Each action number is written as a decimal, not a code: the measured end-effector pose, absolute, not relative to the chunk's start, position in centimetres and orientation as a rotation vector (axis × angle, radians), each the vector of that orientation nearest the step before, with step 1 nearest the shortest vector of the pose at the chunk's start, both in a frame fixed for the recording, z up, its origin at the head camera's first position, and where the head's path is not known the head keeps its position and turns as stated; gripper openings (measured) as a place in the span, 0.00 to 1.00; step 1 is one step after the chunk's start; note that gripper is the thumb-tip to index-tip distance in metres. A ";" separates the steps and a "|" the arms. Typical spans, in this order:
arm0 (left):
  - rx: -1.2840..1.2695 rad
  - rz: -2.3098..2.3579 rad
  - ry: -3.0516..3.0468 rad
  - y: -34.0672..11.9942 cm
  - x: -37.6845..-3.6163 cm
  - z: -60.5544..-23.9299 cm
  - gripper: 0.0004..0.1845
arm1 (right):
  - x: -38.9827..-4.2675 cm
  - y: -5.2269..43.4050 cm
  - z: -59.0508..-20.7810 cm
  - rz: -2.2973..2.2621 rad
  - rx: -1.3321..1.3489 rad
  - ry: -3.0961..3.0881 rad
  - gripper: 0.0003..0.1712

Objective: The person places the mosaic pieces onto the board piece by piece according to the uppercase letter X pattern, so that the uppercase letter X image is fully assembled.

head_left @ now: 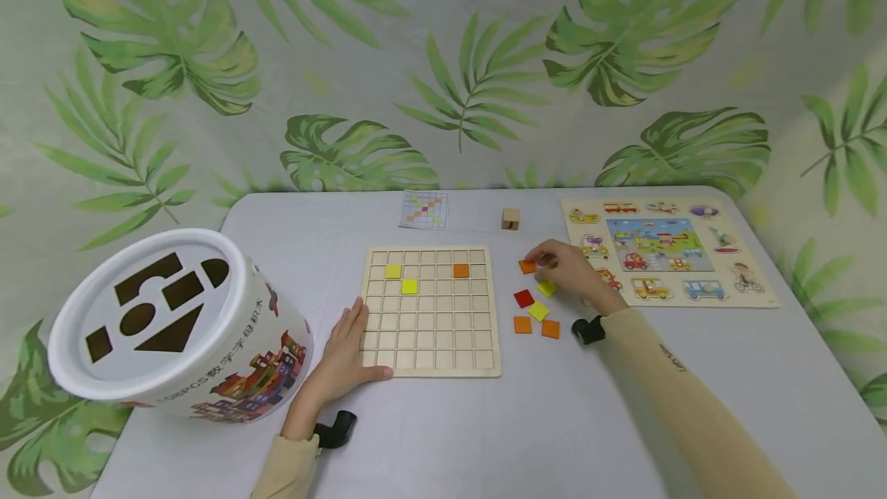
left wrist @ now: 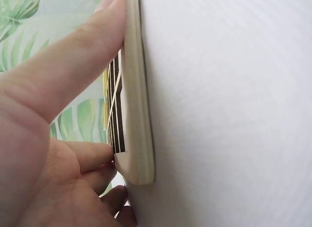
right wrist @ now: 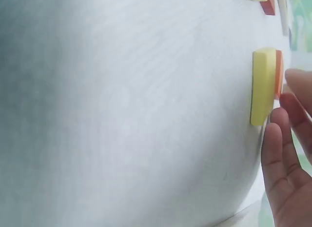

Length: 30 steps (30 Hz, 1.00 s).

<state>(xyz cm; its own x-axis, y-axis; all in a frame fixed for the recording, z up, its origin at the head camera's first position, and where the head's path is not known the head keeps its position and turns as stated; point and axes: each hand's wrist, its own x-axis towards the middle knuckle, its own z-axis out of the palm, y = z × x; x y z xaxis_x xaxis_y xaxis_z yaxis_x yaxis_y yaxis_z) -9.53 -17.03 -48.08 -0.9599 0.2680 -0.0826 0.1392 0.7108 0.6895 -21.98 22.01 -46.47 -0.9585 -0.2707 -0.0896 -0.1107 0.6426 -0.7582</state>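
Right hand (head_left: 570, 274): at 3 o'clock of the grid board (head_left: 431, 311), fingers curled down on an orange tile (head_left: 528, 266); whether they pinch it cannot be told.
Left hand (head_left: 348, 353): fingers loosely spread and straight, pressing the board's 8 o'clock corner flat on the table (head_left: 485, 437).
Loose tiles: yellow tile (head_left: 547, 288) touches the right hand; red tile (head_left: 523, 298) lies near it.
Handling: likely light, stiff, smooth; take a tile by opposite edges.
Hidden: right fingertips cut off in the wrist view.
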 end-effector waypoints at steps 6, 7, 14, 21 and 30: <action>0.326 1.076 2.741 -17.0 -9.6 -48.0 0.61 | -22.4 21.8 -46.8 -1.150 -0.386 2.695 0.11; 0.323 1.075 2.741 -17.0 -9.6 -48.0 0.61 | -22.4 21.8 -46.8 -1.135 -0.403 2.702 0.11; 0.302 1.074 2.738 -16.9 -9.5 -47.8 0.61 | -22.5 21.5 -46.5 -1.077 -0.429 2.719 0.11; 0.310 1.083 2.733 -16.9 -9.5 -47.9 0.61 | -22.2 19.3 -45.8 -1.164 -0.551 2.703 0.12; 0.315 1.083 2.731 -17.0 -9.5 -48.0 0.61 | -21.3 13.4 -45.1 -1.223 -0.676 2.613 0.13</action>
<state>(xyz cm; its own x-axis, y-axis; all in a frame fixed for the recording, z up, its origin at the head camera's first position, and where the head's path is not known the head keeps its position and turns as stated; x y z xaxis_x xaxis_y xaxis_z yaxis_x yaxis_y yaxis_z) -9.54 -17.02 -47.99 -0.9600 0.2636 -0.0942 0.1274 0.7112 0.6914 -21.27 13.36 -45.11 -0.8809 -0.4724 0.0302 -0.3259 0.5589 -0.7625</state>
